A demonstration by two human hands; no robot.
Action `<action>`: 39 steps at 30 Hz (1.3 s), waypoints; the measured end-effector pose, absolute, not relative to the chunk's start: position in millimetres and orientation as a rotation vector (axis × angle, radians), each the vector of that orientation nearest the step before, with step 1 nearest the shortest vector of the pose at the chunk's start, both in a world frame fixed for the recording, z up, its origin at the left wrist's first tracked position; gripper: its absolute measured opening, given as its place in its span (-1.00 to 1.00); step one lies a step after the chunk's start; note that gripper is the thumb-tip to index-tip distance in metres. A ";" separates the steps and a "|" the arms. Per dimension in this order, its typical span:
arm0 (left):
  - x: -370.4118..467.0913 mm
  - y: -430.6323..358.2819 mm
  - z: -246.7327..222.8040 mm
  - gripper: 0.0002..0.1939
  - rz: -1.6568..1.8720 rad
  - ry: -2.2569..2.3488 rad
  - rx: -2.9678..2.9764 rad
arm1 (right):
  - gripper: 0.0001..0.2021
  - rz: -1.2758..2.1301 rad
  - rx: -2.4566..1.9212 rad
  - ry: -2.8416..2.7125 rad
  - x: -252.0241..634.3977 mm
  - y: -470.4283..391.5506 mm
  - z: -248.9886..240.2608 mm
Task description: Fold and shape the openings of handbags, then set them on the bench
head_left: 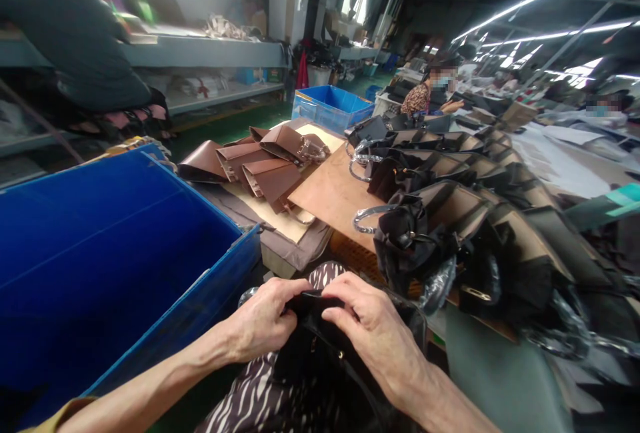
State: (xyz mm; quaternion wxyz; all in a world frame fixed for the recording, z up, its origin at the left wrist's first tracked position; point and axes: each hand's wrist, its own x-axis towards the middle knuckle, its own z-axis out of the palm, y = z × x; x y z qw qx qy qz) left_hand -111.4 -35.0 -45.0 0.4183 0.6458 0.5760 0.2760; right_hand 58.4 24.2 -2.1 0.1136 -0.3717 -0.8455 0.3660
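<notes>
A black handbag [320, 369] with small gold-coloured metal fittings rests on my lap, over patterned cloth [245, 389]. My left hand [273, 319] pinches the bag's upper edge from the left, thumb and fingers closed on it. On the other side my right hand [367, 319] grips the same edge, its fingers bent over the rim and its thumb toward me. The two hands are a short gap apart. The lower part of the bag is dark and partly hidden behind my right forearm.
To the left stands a big blue bin [120, 219]. Brown bag pieces [273, 169] lie on a low stack ahead, beside a tan board [330, 196]. Rows of black handbags [410, 236] with plastic-wrapped handles fill the right. Another blue bin [333, 109] sits farther off. Co-workers [90, 39] sit nearby.
</notes>
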 end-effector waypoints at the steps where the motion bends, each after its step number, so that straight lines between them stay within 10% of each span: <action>1: -111.8 -35.9 -44.5 -0.51 0.707 1.438 1.615 | -0.88 1.063 -1.108 -2.477 55.9 23.8 -3.9; 10: -117.9 -37.6 -37.1 -0.77 0.726 1.380 1.535 | -0.84 0.963 -1.263 -2.523 43.6 24.6 -4.4; 39: -97.5 -25.2 -37.0 -0.76 0.614 1.534 1.609 | -0.83 0.659 -1.381 -2.667 77.2 37.1 -13.3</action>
